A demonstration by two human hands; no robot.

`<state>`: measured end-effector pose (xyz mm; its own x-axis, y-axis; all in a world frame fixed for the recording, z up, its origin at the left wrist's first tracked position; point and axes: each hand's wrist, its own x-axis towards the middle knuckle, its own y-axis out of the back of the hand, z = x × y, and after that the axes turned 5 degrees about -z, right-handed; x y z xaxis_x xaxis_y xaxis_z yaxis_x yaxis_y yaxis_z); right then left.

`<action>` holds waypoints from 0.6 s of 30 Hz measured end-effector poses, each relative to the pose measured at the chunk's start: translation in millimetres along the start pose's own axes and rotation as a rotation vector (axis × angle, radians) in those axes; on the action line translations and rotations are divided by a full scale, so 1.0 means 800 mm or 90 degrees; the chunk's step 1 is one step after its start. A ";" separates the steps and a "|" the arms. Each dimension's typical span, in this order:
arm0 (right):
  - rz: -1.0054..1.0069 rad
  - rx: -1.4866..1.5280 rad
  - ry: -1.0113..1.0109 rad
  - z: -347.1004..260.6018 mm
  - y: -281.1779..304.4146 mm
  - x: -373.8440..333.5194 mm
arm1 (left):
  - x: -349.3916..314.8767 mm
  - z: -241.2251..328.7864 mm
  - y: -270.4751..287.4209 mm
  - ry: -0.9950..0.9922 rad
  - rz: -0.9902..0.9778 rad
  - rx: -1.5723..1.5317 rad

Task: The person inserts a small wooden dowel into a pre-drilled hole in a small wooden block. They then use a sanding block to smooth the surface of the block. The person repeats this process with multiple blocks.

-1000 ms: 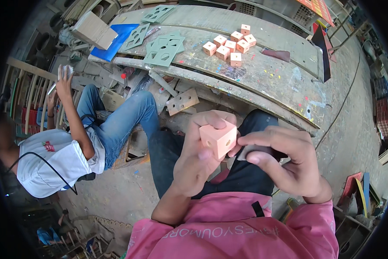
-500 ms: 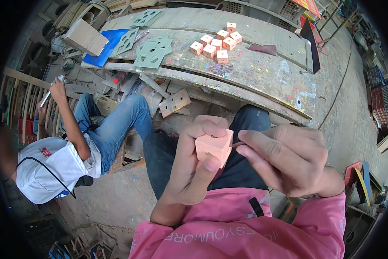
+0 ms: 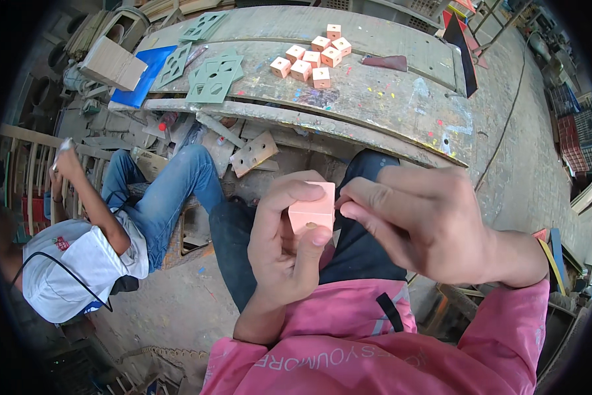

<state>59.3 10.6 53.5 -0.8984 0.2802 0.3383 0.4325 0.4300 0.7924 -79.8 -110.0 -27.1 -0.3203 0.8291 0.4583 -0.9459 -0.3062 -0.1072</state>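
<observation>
My left hand (image 3: 284, 253) is closed around a pale pink-orange wooden cube (image 3: 311, 209) above my lap. Its fingers and thumb grip the cube at the top and bottom, and part of a hole shows by the thumb. Close to the cube's right side is my right hand (image 3: 434, 220), thumb and forefinger pinched together. What lies in that pinch is mostly hidden and too small to name. Several matching cubes with holes (image 3: 311, 58) stand in a cluster on the paint-spotted workbench (image 3: 375, 122).
A brown strip (image 3: 385, 62) lies right of the cubes. Green templates with cut-outs (image 3: 215, 78), a blue sheet (image 3: 141, 89) and a wooden block (image 3: 113, 64) are at the bench's left. A holed board (image 3: 253, 154) leans below. Another person (image 3: 88, 253) sits at the left.
My right hand has drawn slightly up, its wrist swinging outward to the right. The cube has turned a little in my left hand. The view has shifted slightly.
</observation>
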 end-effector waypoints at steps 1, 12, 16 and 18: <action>-0.009 0.041 -0.019 0.002 -0.001 0.000 | 0.001 -0.003 0.001 -0.009 -0.003 0.020; -0.024 0.332 -0.195 0.015 0.014 -0.003 | 0.000 -0.003 0.007 0.017 -0.005 -0.084; 0.001 0.063 -0.007 0.008 0.012 -0.007 | -0.001 0.000 0.006 0.048 -0.005 -0.117; 0.028 -0.021 0.062 0.009 0.006 -0.011 | -0.001 0.002 0.004 0.053 -0.006 -0.115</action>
<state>69.9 15.9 50.7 -0.8822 0.2133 0.4198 0.4709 0.3895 0.7916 -82.5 -112.8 -26.3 -0.3067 0.8701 0.3859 -0.9406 -0.2150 -0.2626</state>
